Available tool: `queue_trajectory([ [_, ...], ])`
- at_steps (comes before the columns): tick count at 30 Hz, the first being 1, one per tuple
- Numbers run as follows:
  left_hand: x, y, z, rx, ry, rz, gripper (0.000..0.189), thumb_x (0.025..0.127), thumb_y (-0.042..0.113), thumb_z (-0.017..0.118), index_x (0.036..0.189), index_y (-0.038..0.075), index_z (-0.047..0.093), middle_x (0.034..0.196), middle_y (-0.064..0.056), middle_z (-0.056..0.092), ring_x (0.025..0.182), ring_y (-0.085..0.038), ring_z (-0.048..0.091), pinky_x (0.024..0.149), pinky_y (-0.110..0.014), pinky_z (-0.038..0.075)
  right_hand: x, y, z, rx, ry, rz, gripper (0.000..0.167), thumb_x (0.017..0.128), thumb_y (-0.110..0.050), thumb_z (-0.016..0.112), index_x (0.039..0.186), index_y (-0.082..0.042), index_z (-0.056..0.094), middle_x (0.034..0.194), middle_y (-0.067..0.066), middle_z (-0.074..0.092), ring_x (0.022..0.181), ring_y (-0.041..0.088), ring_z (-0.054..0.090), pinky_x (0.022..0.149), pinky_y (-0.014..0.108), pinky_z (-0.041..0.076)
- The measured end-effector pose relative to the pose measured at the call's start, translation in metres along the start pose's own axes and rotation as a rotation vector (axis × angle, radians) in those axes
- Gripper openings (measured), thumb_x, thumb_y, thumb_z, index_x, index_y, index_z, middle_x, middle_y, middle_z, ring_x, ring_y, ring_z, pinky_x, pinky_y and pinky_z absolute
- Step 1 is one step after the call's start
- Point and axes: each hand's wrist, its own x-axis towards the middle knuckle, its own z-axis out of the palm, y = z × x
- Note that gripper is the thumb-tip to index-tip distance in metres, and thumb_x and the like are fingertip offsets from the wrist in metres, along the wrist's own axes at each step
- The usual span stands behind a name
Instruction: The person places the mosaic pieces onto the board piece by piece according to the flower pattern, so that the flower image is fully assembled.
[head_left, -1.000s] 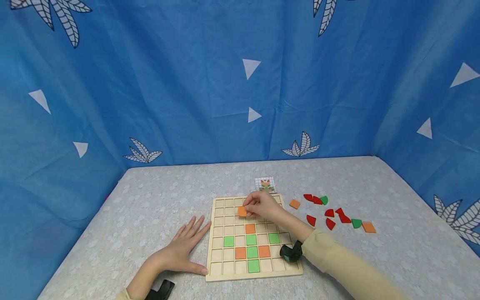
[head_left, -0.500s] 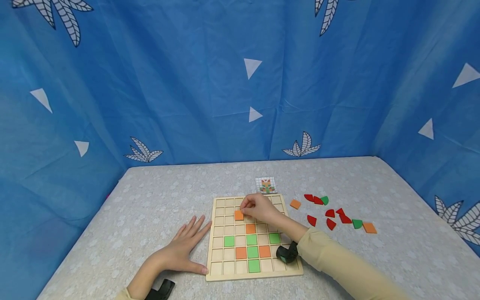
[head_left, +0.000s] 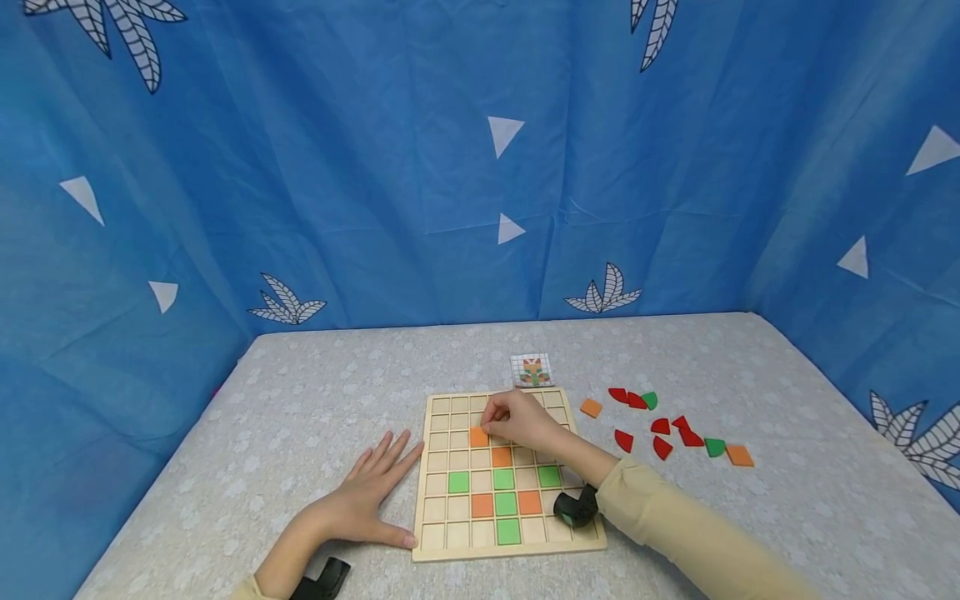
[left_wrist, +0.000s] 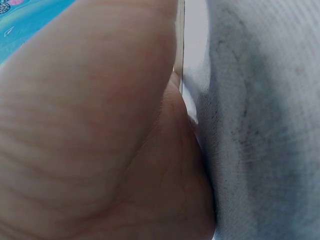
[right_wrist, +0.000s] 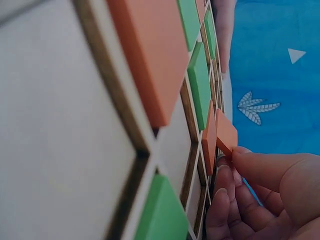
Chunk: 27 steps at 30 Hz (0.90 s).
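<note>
A wooden grid board (head_left: 435,552) lies on the table, with several green and orange square tiles set in its cells. My right hand (head_left: 525,419) reaches over the upper part of the board and pinches an orange square tile (head_left: 477,437) by its edge between thumb and fingers. In the right wrist view that orange tile (right_wrist: 227,131) stands tilted at the thumb tip, just past another orange tile (right_wrist: 210,140) lying in the board. My left hand (head_left: 363,492) rests flat with fingers spread, its thumb tip at the board's lower left corner. Its palm side fills much of the left wrist view.
Right of the board lie loose red pieces (head_left: 690,437), green pieces (head_left: 714,447) and orange squares (head_left: 738,455). Behind the board is a small pattern card (head_left: 531,369). A blue curtain (head_left: 405,208) surrounds the table's back and sides.
My right hand has shifted slightly left and toward me, bringing the orange tile down over a cell at the upper middle of the board. The left hand has stayed put.
</note>
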Motion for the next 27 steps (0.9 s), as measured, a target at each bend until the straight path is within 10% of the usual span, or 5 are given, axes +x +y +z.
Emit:
queue_trajectory([
  [14,-0.001,0.001,0.0,-0.007,-0.003,0.016,0.116,0.064,0.062,0.075,0.15,0.009,0.019,0.154,-0.019,0.004,0.137,-0.04,-0.004,0.103,-0.061,0.0,-0.004,-0.005,-0.004,-0.008,0.003,0.025,0.006,0.089,-0.007,0.066,0.085,-0.007,0.07,0.076,-0.004,0.06,0.063,0.013,0.05,0.058,0.027,0.043],
  [27,-0.001,-0.002,0.001,-0.018,-0.009,0.005,0.115,0.065,0.063,0.074,0.151,0.011,0.018,0.154,-0.018,0.004,0.137,-0.04,-0.005,0.103,-0.061,0.0,-0.024,0.001,-0.059,0.074,0.121,0.112,0.013,0.091,-0.007,0.062,0.097,0.003,0.068,0.087,0.01,0.064,0.074,0.03,0.06,0.063,0.038,0.05],
])
